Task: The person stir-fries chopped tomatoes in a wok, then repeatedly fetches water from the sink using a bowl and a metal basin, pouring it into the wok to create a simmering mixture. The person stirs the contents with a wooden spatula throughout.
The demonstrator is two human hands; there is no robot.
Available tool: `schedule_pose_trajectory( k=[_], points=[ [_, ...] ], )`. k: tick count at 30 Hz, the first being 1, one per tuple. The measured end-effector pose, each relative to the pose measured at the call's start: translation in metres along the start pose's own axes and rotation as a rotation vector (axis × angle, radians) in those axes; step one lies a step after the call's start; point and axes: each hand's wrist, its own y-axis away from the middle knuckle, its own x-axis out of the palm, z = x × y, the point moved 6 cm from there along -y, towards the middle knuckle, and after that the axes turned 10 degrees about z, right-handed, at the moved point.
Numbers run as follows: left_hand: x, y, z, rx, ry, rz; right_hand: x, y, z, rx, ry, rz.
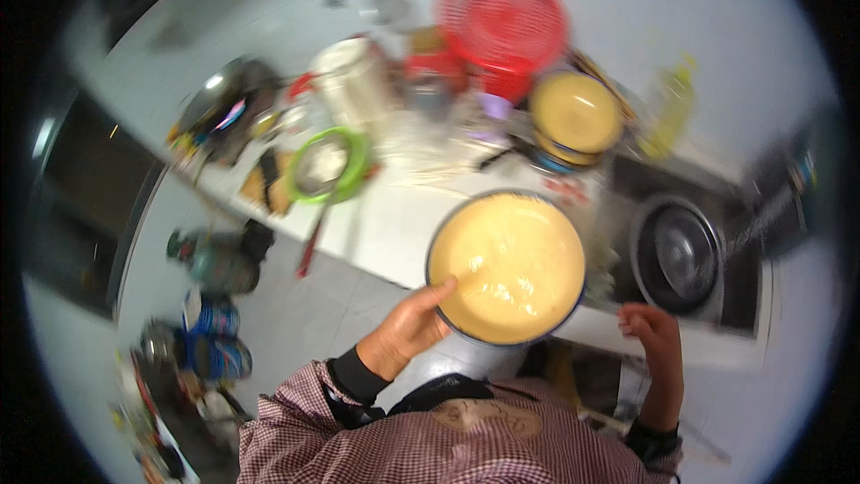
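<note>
A yellow enamel basin with a dark rim (507, 265) is held over the counter's front edge by my left hand (406, 329), whose thumb lies on the rim. Its inside looks wet and shiny. My right hand (648, 326) is raised at the counter edge before the sink, fingers curled; I cannot tell whether they hold anything. A dark round basin (677, 255) stands in the sink (736, 296). Stacked yellow basins (576, 111) stand at the back, left of the sink. A metal strainer (322, 165) with pale stuff in it rests over a green basin (359, 168).
On the white counter (396, 242) are a red plastic colander (504, 13), a white container (353, 77), a purple cup (495, 106) and a metal wok or lid (211, 94). A yellow-green bottle (668, 107) stands behind the sink. A green gas cylinder (218, 262) is on the floor at left.
</note>
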Motion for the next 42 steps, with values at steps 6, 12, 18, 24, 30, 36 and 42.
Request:
schedule_pose_trajectory(
  k=[6, 12, 18, 24, 30, 36, 42],
  points=[
    [-0.092, 0.208, -0.04, 0.271, 0.067, -0.185, 0.203, -0.007, 0.052, -0.01, -0.029, 0.461],
    [-0.179, 0.384, -0.052, 0.654, 0.16, -0.497, 0.392, -0.009, 0.082, -0.018, 0.13, 0.86],
    [-0.247, 0.491, -0.081, 1.015, 0.246, -0.695, 0.553, -0.021, 0.159, -0.259, 0.368, 1.099],
    [-0.302, 0.549, -0.135, 1.065, 0.053, -0.907, 0.74, -0.039, 0.198, -0.747, 0.289, 1.243],
    [-0.362, 0.588, -0.228, 1.22, 0.28, -0.846, 0.864, -0.112, 0.23, -0.892, 0.297, 1.02],
    [-0.443, 0.616, -0.305, 1.23, 0.343, -0.898, 0.956, -0.21, 0.261, -0.897, 0.446, 0.773],
    [-0.544, 0.638, -0.409, 1.148, 0.262, -0.873, 1.008, -0.313, 0.291, -0.815, 0.596, 0.391]
  ],
)
